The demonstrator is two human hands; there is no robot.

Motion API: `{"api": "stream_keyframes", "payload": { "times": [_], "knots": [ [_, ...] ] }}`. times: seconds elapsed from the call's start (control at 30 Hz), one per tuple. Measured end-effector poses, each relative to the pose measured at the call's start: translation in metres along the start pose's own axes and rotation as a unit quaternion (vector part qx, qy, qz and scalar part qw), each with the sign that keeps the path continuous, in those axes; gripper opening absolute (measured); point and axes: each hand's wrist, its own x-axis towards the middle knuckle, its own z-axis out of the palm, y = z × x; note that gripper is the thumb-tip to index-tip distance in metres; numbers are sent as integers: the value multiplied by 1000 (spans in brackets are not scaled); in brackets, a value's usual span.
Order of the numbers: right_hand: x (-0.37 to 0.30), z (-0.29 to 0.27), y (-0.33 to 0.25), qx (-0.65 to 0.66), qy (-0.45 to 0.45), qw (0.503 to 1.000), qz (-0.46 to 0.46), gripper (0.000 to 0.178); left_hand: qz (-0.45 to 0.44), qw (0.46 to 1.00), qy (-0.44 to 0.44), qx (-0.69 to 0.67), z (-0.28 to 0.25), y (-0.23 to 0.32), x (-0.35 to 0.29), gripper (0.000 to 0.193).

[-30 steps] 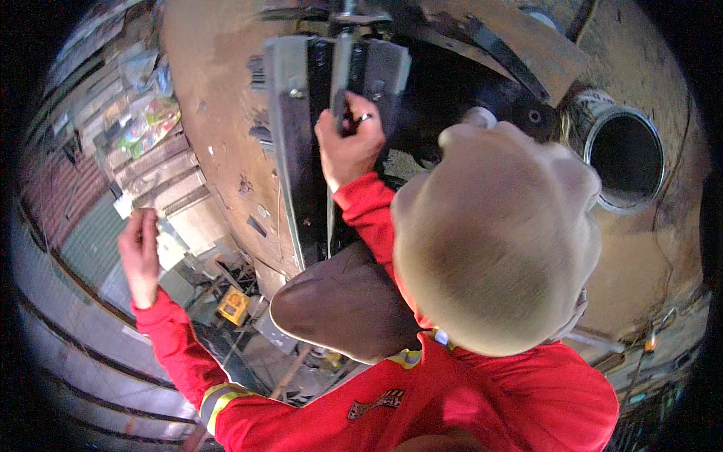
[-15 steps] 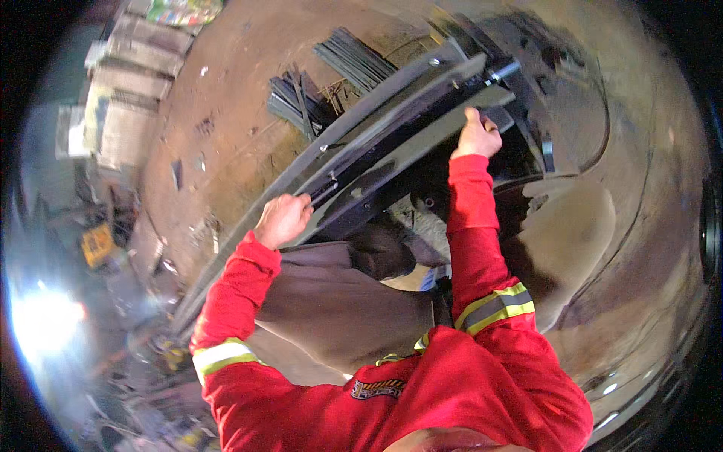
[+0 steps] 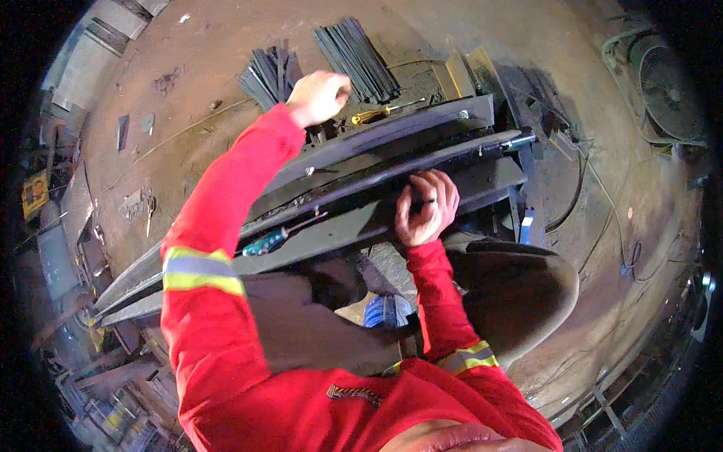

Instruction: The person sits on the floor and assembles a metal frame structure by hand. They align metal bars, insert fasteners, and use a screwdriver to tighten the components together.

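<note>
The long dark steel frame [image 3: 392, 162] of stacked flat bars lies slantwise across the brown workshop floor, rising from near left to far right. The right hand [image 3: 426, 208] rests on its middle bar, fingers curled and pressed together over the edge. The left hand [image 3: 319, 96] is balled into a fist above the frame's far edge; whether it grips anything cannot be told. A yellow-handled screwdriver [image 3: 374, 114] lies just right of that fist, a green-handled screwdriver [image 3: 273, 240] on the nearer bar.
</note>
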Motion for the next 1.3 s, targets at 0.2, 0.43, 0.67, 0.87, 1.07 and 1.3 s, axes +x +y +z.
{"api": "stream_keyframes", "payload": {
  "times": [0.2, 0.43, 0.67, 0.87, 1.07, 1.3],
  "knots": [
    [-2, 7, 3, 10, -15, 1000, 7, 24, 66, 986, -99, 115, 125, -77, 109, 28],
    [-3, 2, 6, -10, -60, 998, 32, 19, 156, 964, -117, 184, 189, -82, 146, 36],
    [-2, 3, 7, -14, -75, 996, 35, 16, 211, 952, -69, 212, 214, -86, 144, 17],
    [-3, 2, 5, -14, -71, 997, 39, 16, 219, 946, -97, 218, 204, -77, 149, 26],
    [-4, 2, 6, -13, -77, 996, 36, 18, 133, 948, -169, 235, 200, -64, 154, 29],
    [0, 0, 3, -27, -87, 995, 39, 18, 219, 940, -48, 259, 225, -83, 158, 25]
  ]
}}
